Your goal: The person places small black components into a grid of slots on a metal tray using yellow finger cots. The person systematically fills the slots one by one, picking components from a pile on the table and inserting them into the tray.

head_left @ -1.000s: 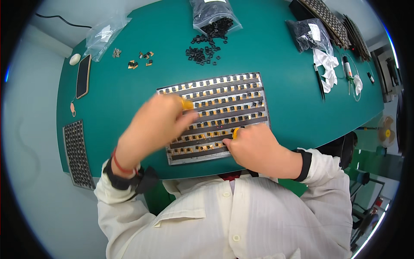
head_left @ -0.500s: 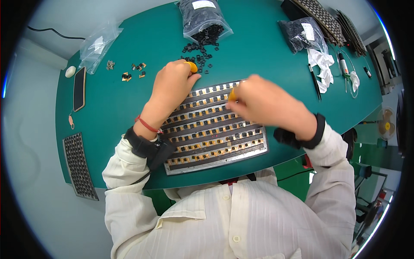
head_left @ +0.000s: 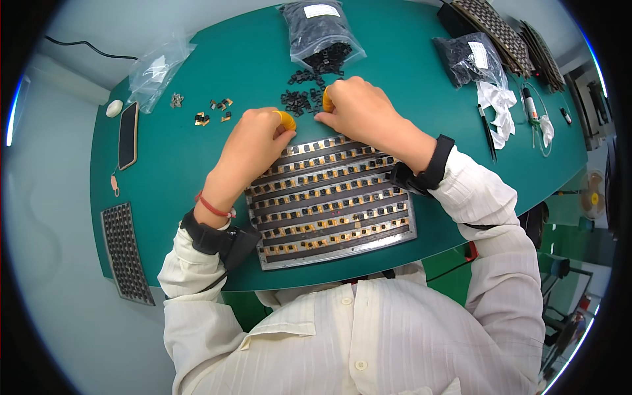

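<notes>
A metal tray (head_left: 329,197) stands in front of me, with rows of small black square pieces on gold-coloured tabs between dark strips. My left hand (head_left: 258,136) is over the tray's far left corner, thumb and fingers pinched together; whatever is between the tips is hidden. Beyond the tray's far edge, my right hand (head_left: 361,110) reaches to a loose pile of small black parts (head_left: 298,102), its fingers curled in. Its fingertips are partly hidden, so I cannot make out what they hold. Each hand wears a yellow finger cover.
An open clear bag of black parts (head_left: 322,36) stands behind the pile. To the left lie small gold-and-black pieces (head_left: 202,119), a phone (head_left: 128,137) and a filled dark tray (head_left: 127,253). At right are another bag (head_left: 466,59), crumpled tissue (head_left: 498,112) and tweezers (head_left: 487,133).
My right hand has moved away from over the tray, far and leftward, to the black parts. My left hand has drawn back a little from the pile toward the tray's far left corner.
</notes>
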